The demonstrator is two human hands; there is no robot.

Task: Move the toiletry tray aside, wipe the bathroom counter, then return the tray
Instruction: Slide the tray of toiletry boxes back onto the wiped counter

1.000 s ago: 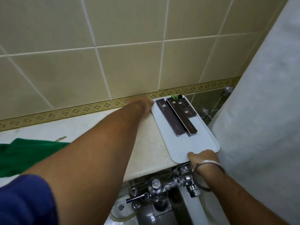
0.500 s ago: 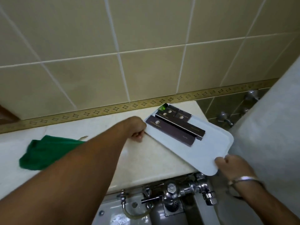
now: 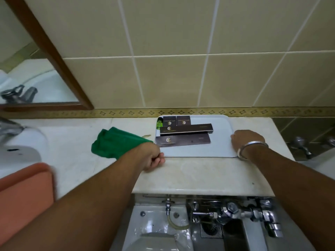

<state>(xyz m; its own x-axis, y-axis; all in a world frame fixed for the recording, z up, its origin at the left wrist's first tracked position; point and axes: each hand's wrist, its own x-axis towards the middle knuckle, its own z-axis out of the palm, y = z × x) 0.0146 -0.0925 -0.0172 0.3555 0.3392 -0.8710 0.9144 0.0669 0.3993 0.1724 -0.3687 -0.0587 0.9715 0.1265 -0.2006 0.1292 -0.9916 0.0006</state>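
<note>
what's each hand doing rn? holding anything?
Left hand: closed on the left front corner of the tray.
Right hand: on the tray's right edge; fingers hidden, grip cannot be told.

Smooth plastic tray (image 3: pixel 219 136), green cloth (image 3: pixel 116 144), polished stone counter (image 3: pixel 199 176).

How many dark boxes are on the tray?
4. Two small boxes sit side by side at the back of the tray; two long boxes lie in front. A green item may hide more.

The pale counter (image 3: pixel 199 176) bears a white tray (image 3: pixel 219 147) and green cloth (image 3: pixel 116 144).
</note>
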